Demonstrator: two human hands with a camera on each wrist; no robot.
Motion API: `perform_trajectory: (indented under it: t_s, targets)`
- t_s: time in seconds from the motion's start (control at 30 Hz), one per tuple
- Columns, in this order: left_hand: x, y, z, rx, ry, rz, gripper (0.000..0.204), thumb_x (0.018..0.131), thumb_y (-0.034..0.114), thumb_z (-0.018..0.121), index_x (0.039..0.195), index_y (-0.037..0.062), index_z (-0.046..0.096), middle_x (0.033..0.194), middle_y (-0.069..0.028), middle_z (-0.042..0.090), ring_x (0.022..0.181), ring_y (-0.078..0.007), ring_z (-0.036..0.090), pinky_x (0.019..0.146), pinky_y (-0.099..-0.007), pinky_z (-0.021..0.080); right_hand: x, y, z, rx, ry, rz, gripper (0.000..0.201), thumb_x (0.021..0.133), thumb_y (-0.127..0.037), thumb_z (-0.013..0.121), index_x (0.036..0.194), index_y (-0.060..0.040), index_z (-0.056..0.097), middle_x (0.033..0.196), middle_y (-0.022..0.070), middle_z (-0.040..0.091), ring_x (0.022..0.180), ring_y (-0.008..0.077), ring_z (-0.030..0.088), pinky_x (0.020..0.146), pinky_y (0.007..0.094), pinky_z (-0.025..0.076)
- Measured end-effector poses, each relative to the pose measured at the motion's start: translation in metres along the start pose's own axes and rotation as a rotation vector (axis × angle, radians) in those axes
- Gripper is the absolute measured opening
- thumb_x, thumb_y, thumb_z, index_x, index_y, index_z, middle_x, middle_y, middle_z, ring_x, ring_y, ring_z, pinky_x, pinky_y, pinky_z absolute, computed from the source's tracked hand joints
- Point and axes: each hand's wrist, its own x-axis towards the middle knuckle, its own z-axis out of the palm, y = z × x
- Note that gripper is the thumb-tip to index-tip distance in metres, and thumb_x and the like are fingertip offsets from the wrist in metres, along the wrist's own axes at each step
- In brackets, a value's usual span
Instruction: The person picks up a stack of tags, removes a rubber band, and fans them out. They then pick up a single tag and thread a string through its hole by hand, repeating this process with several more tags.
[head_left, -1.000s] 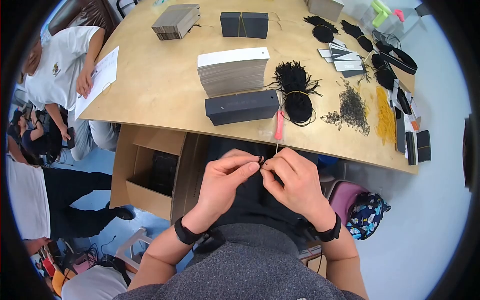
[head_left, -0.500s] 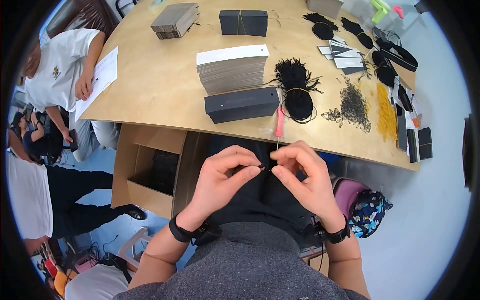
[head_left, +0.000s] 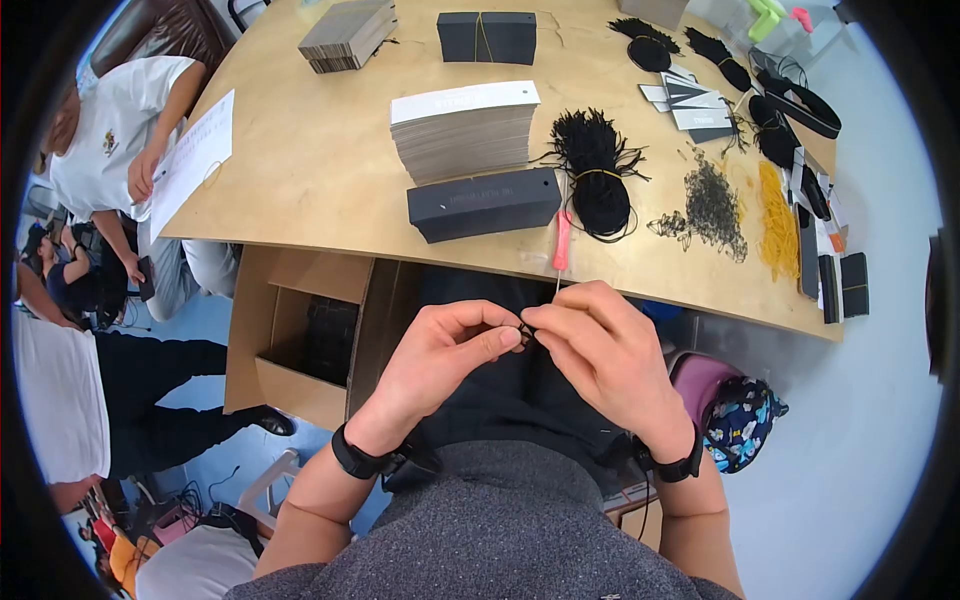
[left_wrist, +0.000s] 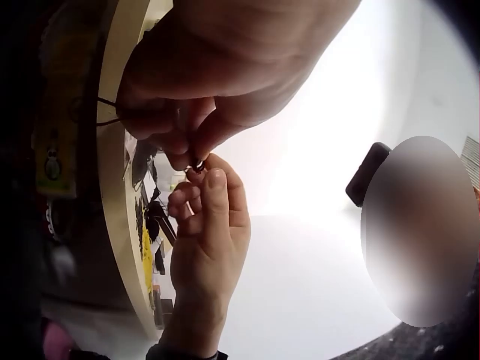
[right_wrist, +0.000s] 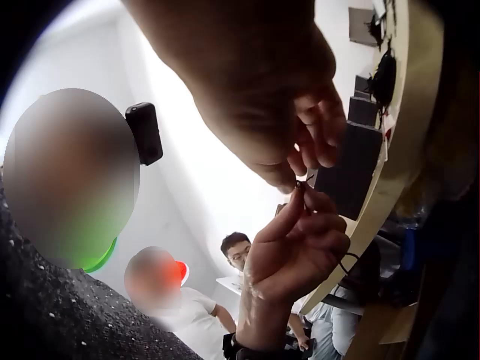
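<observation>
My left hand [head_left: 440, 350] pinches a thin black cord [left_wrist: 107, 112] between thumb and forefinger above the lap, just off the table's front edge. A loop of the cord hangs out behind that hand. At the left fingertips sits a small dark piece [right_wrist: 301, 184] with a slight metallic glint; fingers partly hide it. My right hand [head_left: 610, 355] meets it from the other side, thumb and forefinger pinching at the same spot. Beyond the hands lie a bundle of black cords [head_left: 600, 200], a stack of black tags [head_left: 485, 205] and a pink-handled tool [head_left: 562, 240].
On the table [head_left: 300, 190] stands a tall stack of pale cards [head_left: 465, 135]. To the right are a heap of small dark pins [head_left: 712, 210] and yellow rubber bands [head_left: 778, 225]. A cardboard box [head_left: 300, 385] is below on the left. Another person [head_left: 120, 130] sits at the left edge.
Half a second ago my right hand was drawn slightly away with its fingers spread; it has come back to the left fingertips. My left hand keeps its pinch on the cord.
</observation>
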Motion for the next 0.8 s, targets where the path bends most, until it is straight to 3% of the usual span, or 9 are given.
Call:
perform_trajectory:
  t_s: [0.07,0.27,0.4,0.47,0.53,0.63,0.7,0.77,0.8]
  targets:
    - [-0.001,0.005,0.0,0.062,-0.014,-0.03,0.016,0.096,0.013,0.065,0.104,-0.0007,0.07,0.089,-0.0023,0.07,0.081,-0.0058,0.059,0.073,-0.0215,0.047,0.004,0.005,-0.002,-0.1,-0.052,-0.192,0.025,0.072,-0.004,0.072,0.096,-0.007,0.066,0.09,0.0054,0.057,0.079,0.0226,0.061,0.066,0.0338,0.05]
    - [-0.005,0.012,0.002,0.083,0.034,-0.09,0.013,0.094,0.009,0.065,0.098,-0.001,0.071,0.088,-0.0034,0.069,0.08,-0.0071,0.059,0.073,-0.0215,0.044,0.003,0.011,0.003,-0.128,-0.059,-0.224,0.025,0.07,-0.008,0.075,0.094,-0.005,0.066,0.087,0.0043,0.056,0.079,0.0211,0.059,0.069,0.0337,0.047]
    - [-0.005,0.008,0.005,0.124,0.054,-0.04,0.012,0.093,0.009,0.066,0.095,-0.0014,0.07,0.086,-0.0032,0.069,0.078,-0.0076,0.058,0.072,-0.0225,0.045,0.001,0.009,0.005,-0.114,-0.059,-0.193,0.022,0.07,-0.008,0.074,0.09,-0.0046,0.065,0.084,0.004,0.055,0.078,0.0212,0.058,0.068,0.0333,0.046]
    - [-0.005,0.006,0.007,0.174,0.065,-0.019,0.01,0.091,0.008,0.067,0.094,-0.0011,0.07,0.084,-0.0031,0.068,0.077,-0.0079,0.058,0.07,-0.0229,0.045,0.001,0.014,0.01,-0.187,-0.049,-0.273,0.02,0.07,-0.005,0.073,0.088,-0.0045,0.064,0.083,0.0043,0.053,0.077,0.0209,0.057,0.067,0.0328,0.045]
    - [-0.006,0.005,0.01,0.679,0.159,0.233,0.006,0.087,0.003,0.069,0.092,-0.0003,0.07,0.08,-0.0035,0.064,0.074,-0.0089,0.058,0.066,-0.0239,0.045,0.004,0.016,0.012,-0.238,-0.093,-0.271,0.02,0.069,-0.005,0.072,0.088,-0.0044,0.064,0.082,0.0046,0.053,0.076,0.0214,0.057,0.068,0.0331,0.045]
    - [-0.007,0.005,0.02,0.881,0.272,0.408,0.007,0.083,-0.001,0.07,0.09,0.0004,0.071,0.079,-0.0049,0.062,0.071,-0.0101,0.058,0.062,-0.0244,0.045,0.004,0.02,0.016,-0.259,-0.123,-0.224,0.019,0.07,-0.005,0.072,0.087,-0.0046,0.064,0.082,0.0053,0.054,0.076,0.0226,0.057,0.068,0.0338,0.046]
    - [-0.006,0.006,0.017,0.811,0.269,0.372,0.007,0.084,-0.001,0.069,0.091,0.0,0.071,0.08,-0.0044,0.062,0.072,-0.0093,0.058,0.064,-0.0236,0.045,0.004,0.02,0.017,-0.228,-0.109,-0.18,0.019,0.071,-0.005,0.073,0.087,-0.0051,0.064,0.083,0.0056,0.055,0.076,0.0233,0.058,0.069,0.0343,0.046]
    - [-0.003,0.005,0.013,0.739,0.269,0.336,0.007,0.085,-0.002,0.069,0.092,-0.0004,0.071,0.082,-0.0038,0.063,0.074,-0.0085,0.057,0.065,-0.0228,0.044,0.004,0.015,0.017,-0.154,0.134,-0.093,0.019,0.072,-0.004,0.074,0.088,-0.0063,0.064,0.085,0.0057,0.057,0.078,0.0246,0.059,0.069,0.0353,0.047]
    - [-0.001,0.001,0.01,0.537,0.246,0.267,0.007,0.087,-0.001,0.068,0.093,-0.0009,0.071,0.082,-0.0028,0.063,0.075,-0.0075,0.056,0.067,-0.0221,0.043,0.001,0.013,0.016,-0.133,0.15,-0.078,0.02,0.073,-0.004,0.076,0.088,-0.0071,0.064,0.087,0.0055,0.058,0.078,0.0241,0.059,0.068,0.0354,0.047]
